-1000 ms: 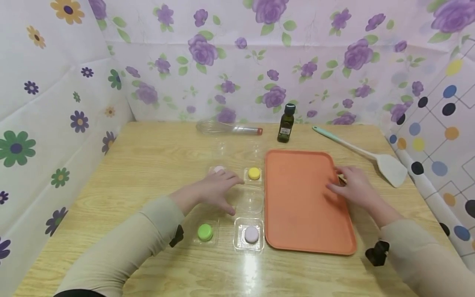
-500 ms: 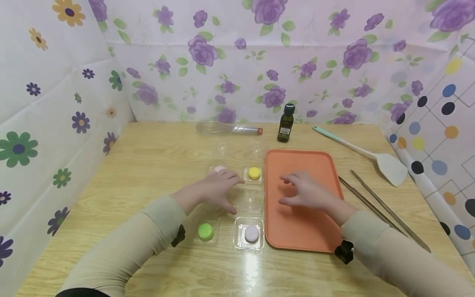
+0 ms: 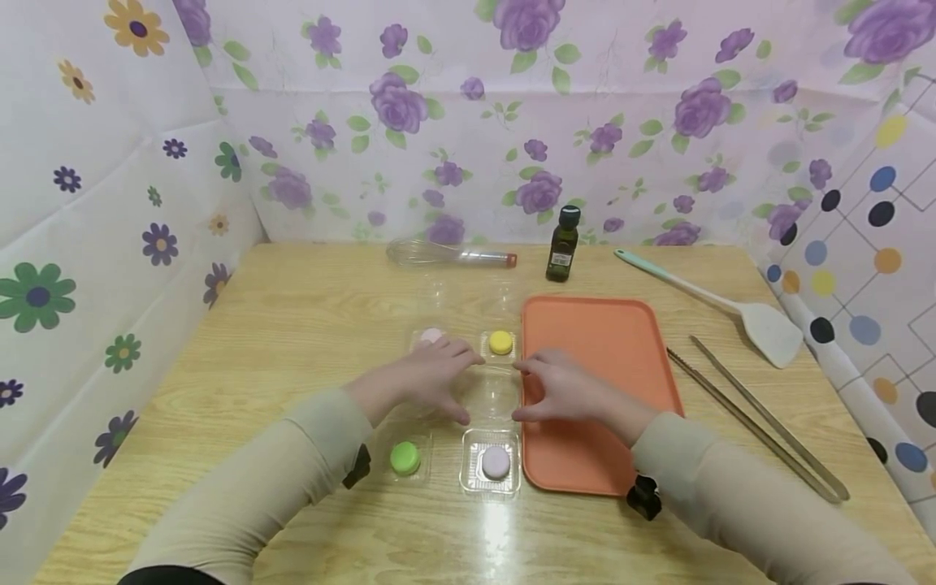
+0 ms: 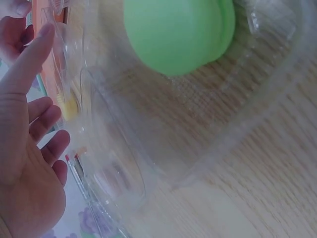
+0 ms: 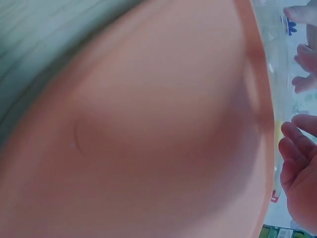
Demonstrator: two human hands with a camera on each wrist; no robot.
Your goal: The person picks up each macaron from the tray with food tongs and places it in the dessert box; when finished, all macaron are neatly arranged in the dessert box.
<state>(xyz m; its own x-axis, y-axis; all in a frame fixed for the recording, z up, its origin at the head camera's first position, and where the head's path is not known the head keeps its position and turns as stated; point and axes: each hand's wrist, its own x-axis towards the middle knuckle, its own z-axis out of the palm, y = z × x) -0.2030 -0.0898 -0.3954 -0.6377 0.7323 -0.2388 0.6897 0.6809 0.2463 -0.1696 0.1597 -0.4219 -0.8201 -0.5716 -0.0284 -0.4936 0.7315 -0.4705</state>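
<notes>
Four-sided clear plastic boxes hold macarons: green (image 3: 405,458), lilac (image 3: 496,462), yellow (image 3: 500,343) and pink (image 3: 431,335). Over the boxes on the left reaches my left hand (image 3: 424,378), its thumb and fingers spread apart and nothing gripped. It partly covers the pink macaron's box. Opposite it, my right hand (image 3: 563,390) hovers over the left edge of the orange tray (image 3: 607,325), fingers parted and holding nothing. A clear plastic lid (image 3: 495,396) lies between the fingertips of both hands. In the left wrist view the green macaron (image 4: 178,34) looms close in its open box.
At the back lie a whisk (image 3: 452,253) and a dark bottle (image 3: 562,244), which stands upright. A white spatula (image 3: 769,331) with a green handle and long metal tongs (image 3: 760,422) lie right of the tray. More clear lids (image 3: 436,292) sit behind the macarons.
My right hand has let go of the tongs at the tray's right side and moved left across the tray toward the clear lid. My left hand has barely moved.
</notes>
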